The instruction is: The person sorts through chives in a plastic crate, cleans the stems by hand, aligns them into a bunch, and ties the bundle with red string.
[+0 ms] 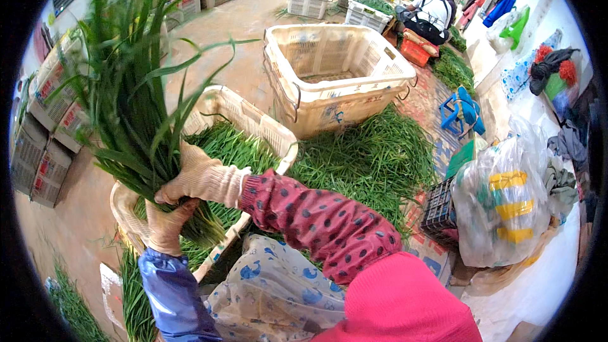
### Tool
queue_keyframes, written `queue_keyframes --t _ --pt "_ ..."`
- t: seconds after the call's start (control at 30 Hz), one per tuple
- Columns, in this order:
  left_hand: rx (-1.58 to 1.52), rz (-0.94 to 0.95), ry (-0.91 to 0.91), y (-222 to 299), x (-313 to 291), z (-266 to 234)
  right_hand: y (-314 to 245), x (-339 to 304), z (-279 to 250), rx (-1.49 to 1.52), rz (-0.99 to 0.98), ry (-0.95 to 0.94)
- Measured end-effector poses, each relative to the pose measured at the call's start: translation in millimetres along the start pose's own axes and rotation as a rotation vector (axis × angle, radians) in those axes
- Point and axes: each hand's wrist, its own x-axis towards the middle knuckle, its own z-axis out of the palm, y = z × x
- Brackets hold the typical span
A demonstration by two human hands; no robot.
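Observation:
A large bunch of Chinese chives point(130, 88), long flat green leaves pointing up, is gripped near its base by both my hands. My right hand point(199, 177), in a cream knit glove, wraps round the stems from the right. Just below it my left hand point(168, 225), also gloved, closes round the lower stems. The pale cut ends stick out beneath, toward the lower right. Under the bunch stands a cream plastic crate point(250, 120) with more chives point(237, 145) lying in it. My hands hide part of the crate's middle.
Beyond the crate, an empty-looking cream basket point(342, 98) with metal handles stands beside a heap of loose chives point(367, 164). To the right are a black crate point(439, 212), a plastic-wrapped bundle point(506, 196) and a blue stool point(457, 114). A person point(432, 16) sits farther back.

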Motion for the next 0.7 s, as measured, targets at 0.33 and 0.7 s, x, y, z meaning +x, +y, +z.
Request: queue_keyframes --t 0.33,0.7 --pt "-0.171 -0.079 0.135 -70 1 -37 117 29 -4 -0.319 0.011 -0.302" --pt "-0.563 -0.304 0.336 -160 -12 -55 95 47 44 0.065 -0.051 0.002"
